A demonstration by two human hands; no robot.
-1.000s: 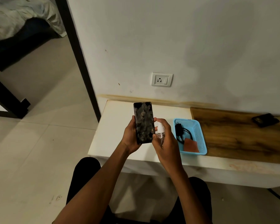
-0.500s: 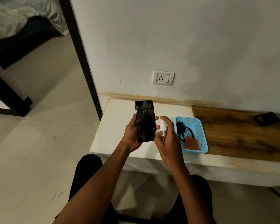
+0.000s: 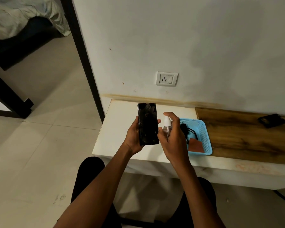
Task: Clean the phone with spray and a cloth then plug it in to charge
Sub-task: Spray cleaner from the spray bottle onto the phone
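Observation:
My left hand (image 3: 134,136) holds a black phone (image 3: 147,123) upright above the white table (image 3: 122,116), its smudged screen facing me. My right hand (image 3: 174,137) grips a small clear spray bottle (image 3: 166,127) with a white nozzle just right of the phone, forefinger resting on top of the nozzle. A blue basket (image 3: 202,134) to the right holds a black charger with cable (image 3: 187,130) and a reddish-brown cloth (image 3: 196,146). A white wall socket (image 3: 166,79) sits above the table.
A wooden board (image 3: 245,137) lies on the table right of the basket, with a dark phone case (image 3: 272,120) on it. A dark door frame (image 3: 82,60) stands at left, a bed beyond it. My knees are under the table edge.
My right hand has drawn the spray bottle slightly right, away from the phone, so the nozzle and bottle show more. The phone stays held upright in my left hand.

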